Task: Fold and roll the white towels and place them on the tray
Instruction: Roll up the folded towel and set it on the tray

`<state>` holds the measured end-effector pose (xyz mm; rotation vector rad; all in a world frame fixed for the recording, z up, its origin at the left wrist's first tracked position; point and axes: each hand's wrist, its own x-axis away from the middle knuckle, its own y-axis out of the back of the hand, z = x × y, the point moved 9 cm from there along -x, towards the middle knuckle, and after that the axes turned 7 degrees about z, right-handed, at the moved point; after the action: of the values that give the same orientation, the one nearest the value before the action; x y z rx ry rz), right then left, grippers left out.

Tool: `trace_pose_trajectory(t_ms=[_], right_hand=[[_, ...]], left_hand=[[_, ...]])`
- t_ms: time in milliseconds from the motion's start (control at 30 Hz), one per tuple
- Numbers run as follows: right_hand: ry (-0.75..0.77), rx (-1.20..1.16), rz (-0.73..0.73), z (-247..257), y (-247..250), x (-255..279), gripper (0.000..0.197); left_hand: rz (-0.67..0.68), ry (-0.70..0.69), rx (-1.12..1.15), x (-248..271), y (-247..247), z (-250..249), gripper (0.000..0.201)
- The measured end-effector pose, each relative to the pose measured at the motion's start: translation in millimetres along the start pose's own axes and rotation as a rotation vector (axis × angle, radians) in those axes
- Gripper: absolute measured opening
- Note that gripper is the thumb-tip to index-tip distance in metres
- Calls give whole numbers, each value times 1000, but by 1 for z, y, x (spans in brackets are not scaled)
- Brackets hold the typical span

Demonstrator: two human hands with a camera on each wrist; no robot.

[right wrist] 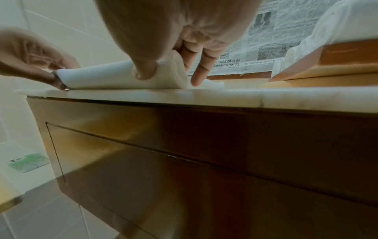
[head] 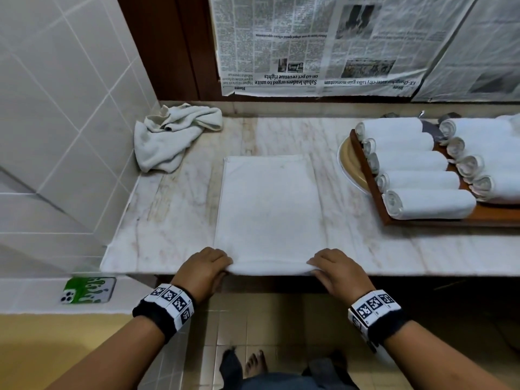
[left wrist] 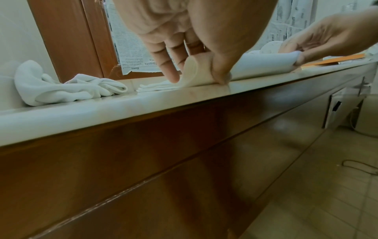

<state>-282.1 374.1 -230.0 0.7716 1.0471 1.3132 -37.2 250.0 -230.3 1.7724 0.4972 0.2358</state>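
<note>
Folded white towel (head: 268,209) is lying flat on the marble counter (head: 174,209); its near edge is being curled up and pinched by left hand (head: 203,267) and right hand (head: 336,270) at the corners. Rolled towels (head: 422,178) are being kept on the wooden tray (head: 368,175), right.

The newspaper (head: 318,43) (hung upside down) reads "Sabah leaders urged to unite" and "Home".

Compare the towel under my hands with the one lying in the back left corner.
The folded towel lies flat as a neat rectangle, near edge curled up; the crumpled towel sits bunched. The folded towel is gripped by the left hand and right hand; the crumpled towel lies untouched. Both are white.
</note>
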Motion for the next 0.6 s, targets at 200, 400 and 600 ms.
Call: trace_pose_trajectory(t_ms=[200,400,600], right_hand=[[-127,-110,144,-11,-4,-8,47],[-490,-388,175,-31,-1,-18,6],[-284,-80,13,-12,7,-28,13]], left_hand=[[15,106,55,-2,-1,12,27],[89,512,360,-8,0,47,14],[106,415,189,-20,2,37,19]])
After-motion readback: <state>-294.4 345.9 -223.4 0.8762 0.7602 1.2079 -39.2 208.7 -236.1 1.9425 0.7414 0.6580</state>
